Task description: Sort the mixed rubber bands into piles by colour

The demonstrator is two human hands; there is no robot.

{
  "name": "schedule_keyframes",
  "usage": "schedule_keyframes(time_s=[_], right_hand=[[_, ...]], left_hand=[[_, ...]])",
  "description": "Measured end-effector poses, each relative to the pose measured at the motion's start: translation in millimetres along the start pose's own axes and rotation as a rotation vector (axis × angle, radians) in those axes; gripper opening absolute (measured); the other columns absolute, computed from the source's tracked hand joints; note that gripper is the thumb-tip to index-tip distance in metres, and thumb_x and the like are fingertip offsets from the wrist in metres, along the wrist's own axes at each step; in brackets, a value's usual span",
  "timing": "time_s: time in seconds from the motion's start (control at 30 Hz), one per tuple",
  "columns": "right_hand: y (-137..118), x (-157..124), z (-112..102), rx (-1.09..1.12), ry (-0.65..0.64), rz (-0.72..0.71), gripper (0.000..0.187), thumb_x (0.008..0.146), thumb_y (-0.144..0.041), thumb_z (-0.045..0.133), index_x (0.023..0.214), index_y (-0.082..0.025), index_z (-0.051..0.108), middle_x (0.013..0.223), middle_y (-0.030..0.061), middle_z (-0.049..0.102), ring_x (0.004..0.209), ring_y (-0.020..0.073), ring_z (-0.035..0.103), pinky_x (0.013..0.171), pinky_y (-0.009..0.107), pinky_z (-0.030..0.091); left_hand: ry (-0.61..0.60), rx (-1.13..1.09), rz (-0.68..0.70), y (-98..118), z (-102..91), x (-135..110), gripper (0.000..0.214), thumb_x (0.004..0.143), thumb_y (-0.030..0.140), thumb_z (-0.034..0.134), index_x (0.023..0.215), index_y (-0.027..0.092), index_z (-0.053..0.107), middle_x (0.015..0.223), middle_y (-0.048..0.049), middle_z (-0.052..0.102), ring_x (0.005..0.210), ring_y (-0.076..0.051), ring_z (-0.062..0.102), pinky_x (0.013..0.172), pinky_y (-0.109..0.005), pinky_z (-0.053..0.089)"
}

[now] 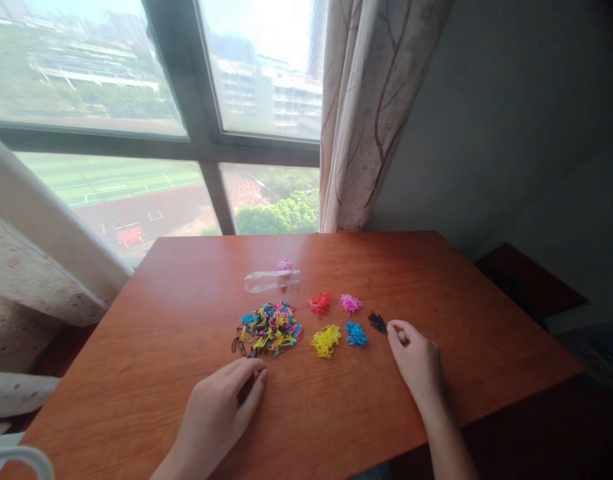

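Note:
A mixed pile of small, thin coloured loops point(271, 328) lies left of centre on the table. My left hand point(221, 403) rests at its near edge, beside some black loops; its thumb and forefinger curl together, and I cannot make out what is between them. At the right, my right hand point(416, 357) pinches thumb and forefinger at the edge of a small pile of black loops point(377, 322); anything in that pinch is too small to tell. Between the hands are single-colour piles: red loops point(319, 304), pink loops point(350, 305), yellow loops point(325, 341) and blue loops point(357, 335).
Behind the mixed pile lies a clear plastic container point(269, 281), with a pink item point(285, 265) just beyond it. The brown wooden table point(151, 333) stands against a window, with curtains point(361, 113) on both sides. A white curved bar point(23, 455) shows at lower left.

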State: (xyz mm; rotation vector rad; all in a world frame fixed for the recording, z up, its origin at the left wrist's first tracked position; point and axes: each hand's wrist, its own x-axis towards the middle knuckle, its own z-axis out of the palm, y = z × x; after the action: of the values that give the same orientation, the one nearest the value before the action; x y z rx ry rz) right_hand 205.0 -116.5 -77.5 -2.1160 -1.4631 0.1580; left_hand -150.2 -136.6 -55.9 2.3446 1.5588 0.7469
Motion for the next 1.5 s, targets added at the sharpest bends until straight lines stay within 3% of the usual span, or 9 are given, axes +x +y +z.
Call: schedule_keyframes(time_s=[0.13, 0.27, 0.43, 0.57, 0.7, 0.83, 1.07, 1.37, 1.5], right_hand=[[-11, -3, -5, 0.025, 0.062, -0.025, 0.037, 0.087, -0.048, 0.046, 0.091, -0.022, 0.071, 0.074, 0.0054, 0.071, 0.068, 0.0228, 0.066, 0.061, 0.028, 0.040], [-43, -20, -5, 0.155, 0.063, -0.124, 0.034, 0.090, -0.046, 0.048, 0.090, -0.020, 0.071, 0.068, 0.0032, 0.069, 0.060, 0.0186, 0.064, 0.060, 0.026, 0.041], [-94, -56, 10, 0.302, -0.140, -0.318, 0.024, 0.094, -0.029, 0.046, 0.092, -0.021, 0.068, 0.080, 0.0020, 0.071, 0.067, 0.0152, 0.065, 0.063, 0.022, 0.042], [-124, -78, 24, 0.252, -0.254, -0.392, 0.021, 0.091, -0.019, 0.049, 0.101, -0.022, 0.068, 0.079, 0.0011, 0.071, 0.069, 0.0158, 0.066, 0.066, 0.023, 0.041], [-142, -86, 29, 0.168, -0.357, -0.395, 0.029, 0.089, -0.016, 0.054, 0.116, -0.021, 0.063, 0.083, 0.0021, 0.072, 0.071, 0.0164, 0.067, 0.066, 0.023, 0.041], [-155, -84, 31, 0.080, -0.438, -0.373, 0.040, 0.090, -0.018, 0.056, 0.129, -0.020, 0.056, 0.085, 0.0037, 0.072, 0.074, 0.0188, 0.068, 0.065, 0.024, 0.042], [-170, -76, 34, 0.029, -0.472, -0.363, 0.039, 0.090, -0.020, 0.055, 0.129, -0.023, 0.054, 0.092, 0.0048, 0.073, 0.081, 0.0225, 0.070, 0.066, 0.026, 0.043], [-163, -83, 38, 0.146, -0.417, -0.478, 0.024, 0.088, -0.015, 0.054, 0.107, -0.026, 0.065, 0.079, -0.0019, 0.070, 0.072, 0.0159, 0.066, 0.063, 0.022, 0.039], [-156, -85, 38, 0.195, -0.378, -0.457, 0.022, 0.087, -0.014, 0.053, 0.102, -0.025, 0.065, 0.079, -0.0021, 0.070, 0.071, 0.0151, 0.066, 0.062, 0.022, 0.038]], left_hand=[[0.011, 0.009, 0.005, 2, -0.3, 1, 0.019, 0.092, 0.030, 0.048, 0.086, 0.026, 0.065, 0.079, 0.0030, 0.074, 0.068, -0.014, 0.071, 0.060, -0.021, 0.051], [0.016, 0.012, 0.001, 0, 1.8, 0, 0.018, 0.091, 0.030, 0.049, 0.088, 0.026, 0.066, 0.083, 0.0032, 0.075, 0.071, -0.014, 0.071, 0.063, -0.021, 0.052], [0.067, 0.014, -0.059, -3, 4.1, -1, 0.022, 0.091, 0.031, 0.048, 0.105, 0.025, 0.064, 0.077, 0.0038, 0.074, 0.062, -0.013, 0.070, 0.057, -0.019, 0.050], [0.102, 0.077, -0.177, -2, 3.1, 1, 0.031, 0.092, 0.034, 0.046, 0.119, 0.023, 0.057, 0.064, 0.0066, 0.068, 0.050, -0.012, 0.064, 0.048, -0.020, 0.046], [0.069, 0.173, -0.151, -1, 3.5, 3, 0.031, 0.092, 0.032, 0.045, 0.117, 0.024, 0.060, 0.082, 0.0024, 0.077, 0.066, -0.016, 0.073, 0.054, -0.023, 0.051], [0.031, 0.174, -0.056, -3, 5.7, 1, 0.028, 0.091, 0.030, 0.046, 0.112, 0.024, 0.064, 0.103, -0.0014, 0.077, 0.085, -0.019, 0.075, 0.068, -0.027, 0.057], [-0.062, 0.092, 0.012, -2, 5.2, 0, 0.028, 0.091, 0.026, 0.047, 0.112, 0.028, 0.065, 0.102, -0.0001, 0.076, 0.085, -0.018, 0.073, 0.070, -0.026, 0.057], [0.073, -0.011, -0.098, 1, -0.4, 1, 0.019, 0.090, 0.027, 0.047, 0.093, 0.024, 0.065, 0.087, 0.0008, 0.076, 0.073, -0.015, 0.073, 0.063, -0.021, 0.054], [0.118, 0.004, -0.153, 4, -1.4, 3, 0.019, 0.091, 0.032, 0.048, 0.096, 0.024, 0.064, 0.075, 0.0025, 0.074, 0.059, -0.013, 0.069, 0.054, -0.020, 0.051]])
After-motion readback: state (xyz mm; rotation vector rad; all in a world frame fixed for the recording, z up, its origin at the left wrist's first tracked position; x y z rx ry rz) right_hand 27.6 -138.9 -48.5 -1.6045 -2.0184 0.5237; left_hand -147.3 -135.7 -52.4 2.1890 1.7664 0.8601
